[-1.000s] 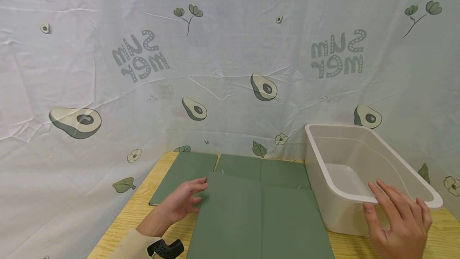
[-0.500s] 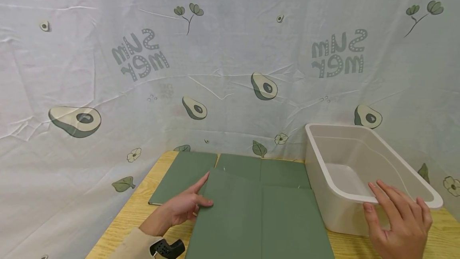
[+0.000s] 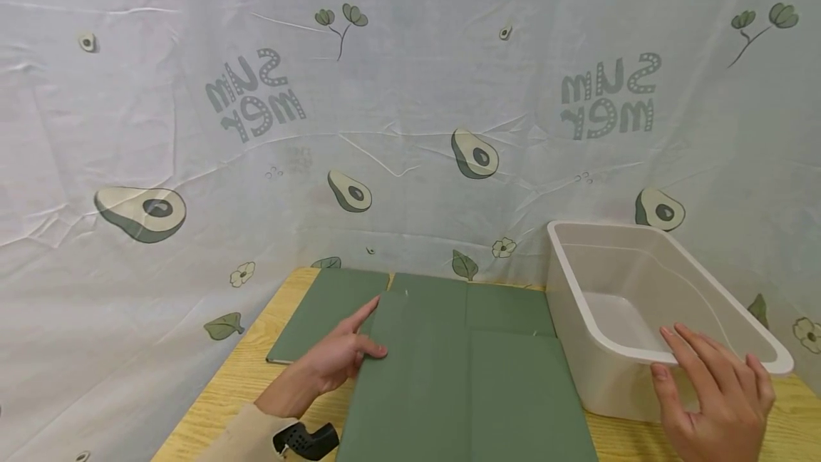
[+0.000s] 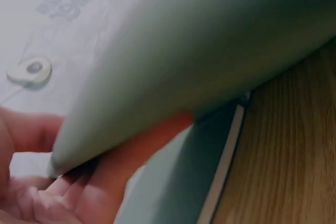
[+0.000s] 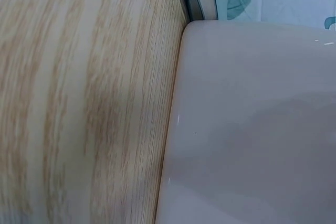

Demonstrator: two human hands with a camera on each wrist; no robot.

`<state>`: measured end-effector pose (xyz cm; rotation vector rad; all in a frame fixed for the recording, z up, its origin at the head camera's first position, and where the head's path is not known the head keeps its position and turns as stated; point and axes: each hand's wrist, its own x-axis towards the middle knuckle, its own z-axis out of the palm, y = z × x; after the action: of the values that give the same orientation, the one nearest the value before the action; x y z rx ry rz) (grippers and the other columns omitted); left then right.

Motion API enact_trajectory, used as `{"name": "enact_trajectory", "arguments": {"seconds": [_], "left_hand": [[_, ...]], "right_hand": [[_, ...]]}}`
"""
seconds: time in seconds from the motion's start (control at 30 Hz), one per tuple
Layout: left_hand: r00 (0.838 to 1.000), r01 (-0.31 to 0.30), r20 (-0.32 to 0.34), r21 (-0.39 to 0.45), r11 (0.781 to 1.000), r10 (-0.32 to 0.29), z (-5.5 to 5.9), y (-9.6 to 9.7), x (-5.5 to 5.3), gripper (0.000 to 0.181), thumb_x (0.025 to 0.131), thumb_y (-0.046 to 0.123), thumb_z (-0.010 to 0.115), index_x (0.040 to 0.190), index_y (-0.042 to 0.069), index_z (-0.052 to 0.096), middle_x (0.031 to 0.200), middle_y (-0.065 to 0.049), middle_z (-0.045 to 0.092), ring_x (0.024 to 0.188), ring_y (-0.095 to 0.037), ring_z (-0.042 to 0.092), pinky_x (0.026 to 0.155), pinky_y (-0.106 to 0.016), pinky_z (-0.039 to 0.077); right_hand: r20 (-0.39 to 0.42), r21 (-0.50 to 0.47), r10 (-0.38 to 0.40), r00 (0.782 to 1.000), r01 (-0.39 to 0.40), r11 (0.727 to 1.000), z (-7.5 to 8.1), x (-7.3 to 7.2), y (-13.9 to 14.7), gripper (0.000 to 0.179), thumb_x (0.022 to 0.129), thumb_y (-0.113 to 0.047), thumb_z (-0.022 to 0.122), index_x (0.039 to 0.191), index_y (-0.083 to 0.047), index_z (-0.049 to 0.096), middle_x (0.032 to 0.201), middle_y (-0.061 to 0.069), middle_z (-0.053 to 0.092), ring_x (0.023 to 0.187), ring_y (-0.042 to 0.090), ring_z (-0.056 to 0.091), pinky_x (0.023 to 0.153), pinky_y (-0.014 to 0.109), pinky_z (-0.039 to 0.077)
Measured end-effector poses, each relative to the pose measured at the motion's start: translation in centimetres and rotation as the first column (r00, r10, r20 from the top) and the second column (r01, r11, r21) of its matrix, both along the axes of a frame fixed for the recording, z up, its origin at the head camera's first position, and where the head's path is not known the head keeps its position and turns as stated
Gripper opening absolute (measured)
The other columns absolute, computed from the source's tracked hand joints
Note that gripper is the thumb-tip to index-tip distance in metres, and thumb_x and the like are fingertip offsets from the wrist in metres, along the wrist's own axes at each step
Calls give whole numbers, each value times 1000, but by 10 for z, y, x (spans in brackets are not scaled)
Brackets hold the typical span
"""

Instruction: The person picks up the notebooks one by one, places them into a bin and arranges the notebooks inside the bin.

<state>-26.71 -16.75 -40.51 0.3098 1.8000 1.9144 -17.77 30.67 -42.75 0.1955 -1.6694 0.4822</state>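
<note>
My left hand (image 3: 335, 356) pinches the left edge of the front left green notebook (image 3: 413, 376), thumb on top and fingers underneath. In the left wrist view, that notebook's edge (image 4: 126, 82) is raised and slopes up from the fingers. Another green notebook (image 4: 178, 166) with a pale page edge lies below it on the wood. My right hand (image 3: 721, 394) rests on the near rim of a beige plastic bin (image 3: 593, 369), its fingers extended. Only the bin's smooth outer wall (image 5: 252, 124) shows in the right wrist view, without the hand.
More green notebooks lie flat at the back of the wooden table (image 3: 218, 405), one at far left (image 3: 333, 305). To their right, a front notebook (image 3: 526, 391) lies beside the bin. An avocado-print curtain (image 3: 398, 127) hangs behind the table.
My left hand has gone from loose fingers beside the front left notebook to pinching its edge, which has risen and shifted slightly away. The right hand has stayed on the bin's rim.
</note>
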Motion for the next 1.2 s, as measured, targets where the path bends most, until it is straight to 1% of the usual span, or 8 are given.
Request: {"name": "enact_trajectory", "arguments": {"seconds": [0.27, 0.47, 0.6, 0.7, 0.77, 0.9, 0.97, 1.2], "left_hand": [[994, -100, -43, 21, 995, 101, 19, 14, -1, 105, 97, -3, 61, 173, 30, -4, 161, -30, 41, 91, -17, 78, 76, -39, 65], [979, -200, -44, 22, 979, 201, 29, 25, -3, 103, 98, -4, 61, 173, 31, 0, 156, -31, 48, 66, -8, 70, 60, -28, 57], [966, -254, -45, 39, 966, 256, 36, 32, -8, 102, 98, -4, 62, 173, 33, 3, 167, -28, 33, 57, -7, 62, 52, -25, 50], [959, -277, -40, 64, 959, 280, 43, 36, -13, 101, 99, -6, 60, 173, 34, 4, 169, -25, 32, 59, -8, 66, 54, -25, 53], [958, -281, -36, 86, 956, 285, 47, 38, -15, 101, 99, -7, 58, 172, 35, 2, 163, -28, 42, 63, -10, 71, 55, -26, 55], [954, -293, -21, 131, 947, 298, 58, 44, -21, 101, 100, -6, 57, 172, 39, 2, 162, -24, 44, 63, -10, 69, 53, -24, 48], [952, -300, -14, 155, 941, 305, 64, 48, -24, 102, 100, -6, 58, 171, 42, 2, 162, -24, 45, 63, -10, 69, 53, -24, 46], [951, -294, -30, 233, 927, 309, 86, 66, -30, 102, 100, -7, 58, 169, 50, 7, 156, -23, 49, 73, -18, 76, 63, -32, 61]], "right_hand": [[10, -1, -2, 1000, 2, 1000, -1, 0, 1, 57, 103, -57, 61, 123, -7, 80, 138, 5, 74, 142, -7, 49, 126, 44, 23], [3, 1, -4, 1000, 4, 1000, 0, 0, 1, 57, 102, -57, 61, 122, -7, 80, 137, 6, 74, 142, -5, 51, 126, 44, 24], [11, 2, -12, 1000, 12, 1000, 0, 1, 1, 58, 103, -57, 61, 123, -7, 80, 137, 7, 74, 143, -3, 51, 127, 44, 23], [11, 0, -14, 1000, 14, 1000, 0, 1, 0, 57, 103, -57, 61, 123, -7, 80, 137, 7, 74, 142, -3, 52, 126, 44, 23], [9, -2, -15, 1000, 15, 1000, -1, 0, 1, 57, 102, -57, 61, 122, -7, 80, 136, 7, 75, 142, -1, 53, 126, 44, 24], [53, -4, -28, 998, 28, 1000, -4, 1, 4, 58, 103, -58, 60, 125, -8, 79, 145, -6, 69, 144, -2, 50, 127, 46, 22], [67, -5, -32, 997, 32, 999, -5, 1, 6, 59, 103, -58, 59, 126, -8, 79, 146, -6, 68, 144, -2, 49, 128, 47, 22], [47, -8, -25, 999, 26, 1000, -4, 0, 5, 58, 103, -58, 60, 125, -8, 79, 138, 8, 73, 143, -3, 50, 127, 47, 23]]}}
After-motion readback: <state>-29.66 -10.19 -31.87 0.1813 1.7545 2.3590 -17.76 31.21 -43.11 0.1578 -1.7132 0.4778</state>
